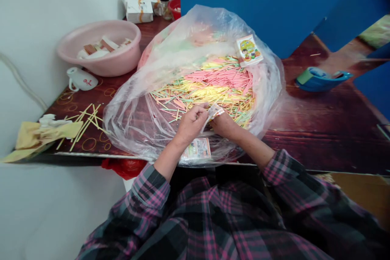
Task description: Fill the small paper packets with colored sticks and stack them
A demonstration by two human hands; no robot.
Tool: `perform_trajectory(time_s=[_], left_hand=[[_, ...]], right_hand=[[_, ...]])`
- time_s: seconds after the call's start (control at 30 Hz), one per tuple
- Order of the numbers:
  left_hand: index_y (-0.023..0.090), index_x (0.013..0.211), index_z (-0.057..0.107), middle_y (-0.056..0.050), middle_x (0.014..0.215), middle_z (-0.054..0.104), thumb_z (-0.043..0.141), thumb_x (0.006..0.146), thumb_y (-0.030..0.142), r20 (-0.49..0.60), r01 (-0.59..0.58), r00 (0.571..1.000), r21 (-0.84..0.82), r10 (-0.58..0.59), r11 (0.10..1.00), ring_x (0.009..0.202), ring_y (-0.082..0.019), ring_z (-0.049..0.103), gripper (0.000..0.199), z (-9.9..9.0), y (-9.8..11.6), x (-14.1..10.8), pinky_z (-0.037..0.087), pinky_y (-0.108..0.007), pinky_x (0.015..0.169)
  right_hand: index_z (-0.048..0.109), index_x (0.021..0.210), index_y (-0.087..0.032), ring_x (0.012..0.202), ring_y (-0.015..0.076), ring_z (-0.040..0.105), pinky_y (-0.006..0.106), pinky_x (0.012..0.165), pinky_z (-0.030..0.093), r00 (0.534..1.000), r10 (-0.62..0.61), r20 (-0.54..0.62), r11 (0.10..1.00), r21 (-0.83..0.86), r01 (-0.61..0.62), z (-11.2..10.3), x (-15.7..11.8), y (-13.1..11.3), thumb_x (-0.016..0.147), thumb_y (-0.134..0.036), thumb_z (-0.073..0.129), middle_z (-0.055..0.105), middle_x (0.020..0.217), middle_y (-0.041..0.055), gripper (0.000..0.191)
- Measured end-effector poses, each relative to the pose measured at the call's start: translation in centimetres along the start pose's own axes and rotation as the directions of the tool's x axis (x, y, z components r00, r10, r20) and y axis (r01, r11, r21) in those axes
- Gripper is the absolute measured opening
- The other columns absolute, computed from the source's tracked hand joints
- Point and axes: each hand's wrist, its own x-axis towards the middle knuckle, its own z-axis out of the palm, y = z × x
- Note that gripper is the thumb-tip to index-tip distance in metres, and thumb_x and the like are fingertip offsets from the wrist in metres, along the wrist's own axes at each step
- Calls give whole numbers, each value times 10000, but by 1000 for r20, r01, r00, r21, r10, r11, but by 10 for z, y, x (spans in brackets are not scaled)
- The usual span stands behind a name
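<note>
My left hand (192, 122) is closed in a pinch at the edge of a small clear plastic packet (215, 110) with orange print. Against the packet's other side is my right hand (224, 125), its fingers curled and mostly hidden, so what they grip I cannot make out. Just beyond both hands lies a heap of thin pink, yellow, green and orange sticks (219, 81) inside a large open clear plastic bag (131, 109). A stack of flat printed packets (196, 149) rests on the bag's near edge, below my left wrist. On the bag's far right side sits a small printed box (249, 50).
A pink basin (100, 65) with small pieces inside and a white mug (81, 79) lying on its side are at left. Loose yellow sticks (87, 124) lie near a yellow cloth (45, 136). A blue tape dispenser (323, 81) stands right, before a blue panel (243, 0).
</note>
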Motion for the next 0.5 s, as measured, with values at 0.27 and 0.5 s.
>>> perform_trajectory(time_s=[0.27, 0.5], left_hand=[[206, 883, 721, -42, 1082, 776, 716, 828, 254, -171, 52, 950, -737, -260, 674, 1228, -221, 656, 73, 11, 26, -7, 472, -359, 1102], [195, 1015, 735, -53, 1032, 788, 625, 860, 248, -42, 147, 925, -876, -377, 459, 1154, -222, 693, 197, 45, 29, 0, 519, -342, 1032]], right_hand=[[563, 866, -246, 765, 165, 629, 332, 786, 540, 889, 380, -255, 476, 878, 48, -20, 8, -28, 917, -553, 578, 664, 836, 13, 312], [612, 1025, -254, 813, 152, 635, 313, 828, 552, 821, 538, -190, 178, 978, 109, -3, 14, -60, 737, -436, 762, 678, 913, -19, 372]])
